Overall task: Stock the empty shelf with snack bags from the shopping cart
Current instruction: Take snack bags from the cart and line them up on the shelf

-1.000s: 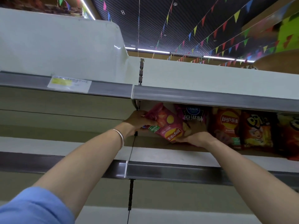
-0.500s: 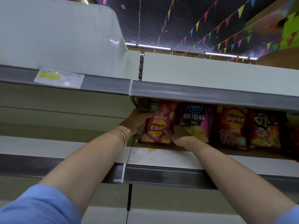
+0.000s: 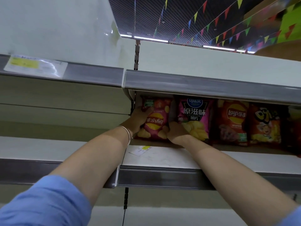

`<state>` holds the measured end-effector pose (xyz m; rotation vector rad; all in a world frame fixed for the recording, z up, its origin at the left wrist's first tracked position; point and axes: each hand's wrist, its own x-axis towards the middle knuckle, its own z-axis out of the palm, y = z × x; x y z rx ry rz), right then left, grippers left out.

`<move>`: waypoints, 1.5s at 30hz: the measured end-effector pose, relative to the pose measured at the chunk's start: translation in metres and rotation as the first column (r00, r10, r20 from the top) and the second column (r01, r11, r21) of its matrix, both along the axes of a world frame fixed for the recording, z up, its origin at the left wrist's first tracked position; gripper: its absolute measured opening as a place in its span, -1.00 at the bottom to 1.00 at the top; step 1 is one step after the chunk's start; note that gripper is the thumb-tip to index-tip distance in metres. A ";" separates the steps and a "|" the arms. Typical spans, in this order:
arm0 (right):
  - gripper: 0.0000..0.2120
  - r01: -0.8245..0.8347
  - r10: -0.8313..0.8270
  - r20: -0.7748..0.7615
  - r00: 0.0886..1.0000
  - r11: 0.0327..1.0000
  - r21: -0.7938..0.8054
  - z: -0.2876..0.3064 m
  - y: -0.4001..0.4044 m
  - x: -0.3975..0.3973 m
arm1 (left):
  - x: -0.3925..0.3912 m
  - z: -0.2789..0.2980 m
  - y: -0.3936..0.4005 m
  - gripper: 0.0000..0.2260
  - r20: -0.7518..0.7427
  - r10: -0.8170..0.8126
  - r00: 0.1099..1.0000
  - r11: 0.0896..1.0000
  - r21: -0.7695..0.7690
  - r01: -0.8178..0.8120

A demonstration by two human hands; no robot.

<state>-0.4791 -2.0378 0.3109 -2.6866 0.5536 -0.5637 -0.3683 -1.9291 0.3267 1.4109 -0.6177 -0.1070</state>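
A red-pink Lay's bag (image 3: 155, 121) stands upside down at the far L end of the shelf (image 3: 162, 158), logo inverted, pressed close to the bracket by the upright. Both hands are on it: the left hand (image 3: 138, 118) wraps the bag's L edge w/ fingers curled round it, while the right hand (image 3: 175, 130) pinches the lower R corner, apparently squaring it into the last slot so it stays up rather than slumping forward. Just beside it, R, stands a pink chip bag (image 3: 194, 116) w/ Chinese lettering, then an orange-red Lay's bag (image 3: 232, 121) and an orange cartoon bag (image 3: 264, 124), all facing out in one tight row, likely so each props the next. A silver bangle (image 3: 127, 132) circles the L wrist; blue sleeve (image 3: 45, 203) in foreground. Price label (image 3: 35, 66) sits on the rail above; pennant strings (image 3: 228, 25) cross the ceiling. Cart not in view.
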 end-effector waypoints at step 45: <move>-0.45 -0.152 0.341 0.528 0.778 0.917 -0.369 0.018 0.019 -0.049 | -0.041 0.030 0.076 -0.81 -0.152 -0.184 0.971 0.859 0.456 0.234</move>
